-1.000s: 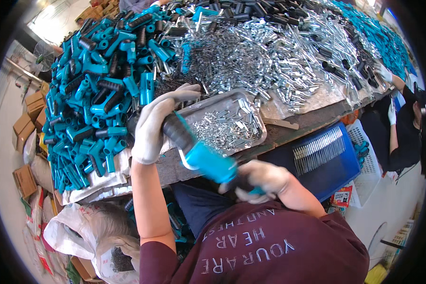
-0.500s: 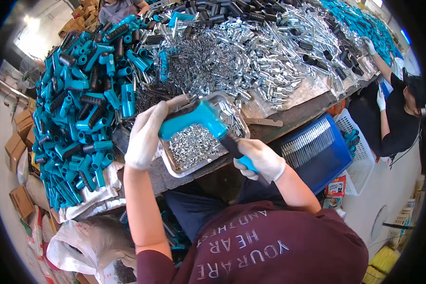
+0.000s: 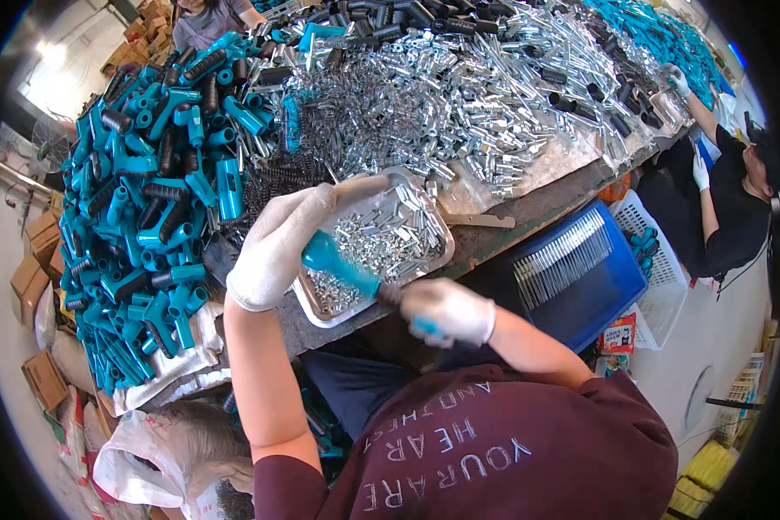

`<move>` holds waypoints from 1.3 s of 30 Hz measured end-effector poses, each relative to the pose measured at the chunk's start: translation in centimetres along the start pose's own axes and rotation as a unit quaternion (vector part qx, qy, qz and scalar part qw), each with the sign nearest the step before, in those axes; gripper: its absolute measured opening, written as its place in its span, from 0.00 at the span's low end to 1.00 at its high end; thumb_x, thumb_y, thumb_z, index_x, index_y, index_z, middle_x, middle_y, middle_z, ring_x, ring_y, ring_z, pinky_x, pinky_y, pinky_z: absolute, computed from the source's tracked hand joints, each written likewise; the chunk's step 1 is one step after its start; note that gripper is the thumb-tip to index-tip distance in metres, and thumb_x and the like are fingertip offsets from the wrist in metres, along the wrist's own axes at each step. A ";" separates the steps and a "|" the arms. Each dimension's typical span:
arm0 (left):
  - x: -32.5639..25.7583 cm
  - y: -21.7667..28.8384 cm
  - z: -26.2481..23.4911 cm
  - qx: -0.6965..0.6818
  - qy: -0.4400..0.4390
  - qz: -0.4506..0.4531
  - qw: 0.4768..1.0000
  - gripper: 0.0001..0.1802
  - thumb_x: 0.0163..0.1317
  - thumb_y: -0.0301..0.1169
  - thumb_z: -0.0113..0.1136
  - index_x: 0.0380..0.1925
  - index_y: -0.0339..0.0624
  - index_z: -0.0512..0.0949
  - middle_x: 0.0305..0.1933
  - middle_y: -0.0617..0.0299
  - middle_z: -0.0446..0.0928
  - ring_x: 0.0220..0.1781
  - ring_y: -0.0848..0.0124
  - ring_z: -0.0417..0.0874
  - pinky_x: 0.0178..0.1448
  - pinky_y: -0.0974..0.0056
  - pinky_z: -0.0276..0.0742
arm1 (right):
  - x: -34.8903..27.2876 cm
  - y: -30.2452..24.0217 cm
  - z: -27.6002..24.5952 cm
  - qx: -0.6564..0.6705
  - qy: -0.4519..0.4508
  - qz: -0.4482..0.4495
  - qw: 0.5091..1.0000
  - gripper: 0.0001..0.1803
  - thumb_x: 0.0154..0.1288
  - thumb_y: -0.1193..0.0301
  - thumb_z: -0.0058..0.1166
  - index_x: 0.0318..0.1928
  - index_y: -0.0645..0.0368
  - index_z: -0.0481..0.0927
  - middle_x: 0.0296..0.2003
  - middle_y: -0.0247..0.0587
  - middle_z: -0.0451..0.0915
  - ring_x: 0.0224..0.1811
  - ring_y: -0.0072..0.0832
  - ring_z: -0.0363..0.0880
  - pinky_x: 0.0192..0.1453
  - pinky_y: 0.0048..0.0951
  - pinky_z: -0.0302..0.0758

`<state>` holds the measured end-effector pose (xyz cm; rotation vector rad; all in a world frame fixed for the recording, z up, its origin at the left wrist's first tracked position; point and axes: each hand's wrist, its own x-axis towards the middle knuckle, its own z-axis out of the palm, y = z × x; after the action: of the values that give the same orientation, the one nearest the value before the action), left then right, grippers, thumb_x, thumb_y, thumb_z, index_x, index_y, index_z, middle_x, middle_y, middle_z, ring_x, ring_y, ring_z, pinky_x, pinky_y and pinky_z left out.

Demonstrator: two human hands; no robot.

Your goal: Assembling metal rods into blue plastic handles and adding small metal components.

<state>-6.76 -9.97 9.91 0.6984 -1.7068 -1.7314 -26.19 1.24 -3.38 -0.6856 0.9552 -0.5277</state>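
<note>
Both my hands wear white gloves. My left hand [image 3: 277, 247] grips the upper end of a teal plastic handle part [image 3: 342, 264]. My right hand [image 3: 446, 312] holds its lower end, where a dark piece sits on the teal shaft. The part is held tilted over a metal tray [image 3: 438, 225] of several small shiny metal pieces, at the front edge of the workbench.
A big heap of teal handles with black grips [image 3: 147, 234] lies at left. Piles of shiny metal tubes and springs [image 3: 459, 95] cover the bench. A blue crate [image 3: 572, 269] stands under the bench at right. A person in black [image 3: 737, 208] works at far right.
The teal part has been turned from lying across the tray to tilted toward me. My right hand moved in closer to my left; the tray now shows more.
</note>
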 end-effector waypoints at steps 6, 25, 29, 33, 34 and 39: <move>1.0 -5.1 -2.9 0.311 0.211 0.050 0.925 0.31 0.75 0.47 0.45 0.65 0.31 0.68 0.55 0.49 0.79 0.57 0.65 0.78 0.64 0.61 0.70 | -0.5 0.9 -2.7 0.220 -0.224 -0.159 0.936 0.33 0.69 0.38 0.46 0.47 0.59 0.79 0.18 0.34 0.70 0.14 0.23 0.66 0.15 0.26 0.62; 10.0 -2.3 8.7 -0.098 0.082 0.070 0.989 0.32 0.54 0.28 0.61 0.61 0.29 0.71 0.34 0.53 0.81 0.26 0.73 0.82 0.29 0.67 0.79 | -1.9 0.6 -2.5 0.139 -0.147 -0.228 0.953 0.13 0.62 0.66 0.61 0.38 0.65 0.79 0.18 0.33 0.75 0.16 0.18 0.72 0.22 0.24 0.69; 12.1 -2.9 10.6 -0.003 0.102 0.111 0.989 0.30 0.55 0.26 0.62 0.60 0.30 0.73 0.28 0.58 0.79 0.23 0.72 0.81 0.29 0.68 0.78 | -2.7 -0.5 -2.8 -0.006 0.151 -0.290 0.945 0.12 0.62 0.67 0.62 0.37 0.64 0.79 0.18 0.33 0.74 0.15 0.20 0.72 0.22 0.25 0.69; 14.2 -5.4 10.2 -0.178 -0.017 0.034 0.983 0.27 0.65 0.35 0.57 0.61 0.30 0.72 0.41 0.54 0.79 0.26 0.70 0.82 0.32 0.66 0.80 | -3.3 2.0 -4.2 0.396 -0.366 -0.195 0.820 0.23 0.62 0.59 0.64 0.39 0.70 0.77 0.13 0.31 0.67 0.08 0.20 0.60 0.11 0.23 0.57; 14.7 -5.9 10.0 -0.150 -0.013 0.031 0.988 0.26 0.68 0.38 0.55 0.60 0.30 0.72 0.42 0.54 0.79 0.27 0.70 0.82 0.33 0.66 0.80 | -4.3 1.2 -4.4 0.340 -0.250 -0.214 0.881 0.25 0.62 0.58 0.64 0.41 0.72 0.77 0.14 0.30 0.66 0.08 0.20 0.59 0.11 0.23 0.56; 15.7 -6.3 10.3 0.033 0.063 0.084 0.994 0.20 0.68 0.41 0.58 0.46 0.33 0.82 0.32 0.63 0.81 0.27 0.79 0.77 0.32 0.70 0.74 | -3.6 -0.9 -4.7 0.107 0.144 -0.176 0.968 0.18 0.69 0.69 0.54 0.54 0.69 0.78 0.15 0.25 0.67 0.11 0.15 0.61 0.15 0.21 0.59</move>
<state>-25.29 -14.55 4.70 0.6593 -1.6918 -1.4906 -32.13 1.74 -2.61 -0.5949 1.0320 -1.0510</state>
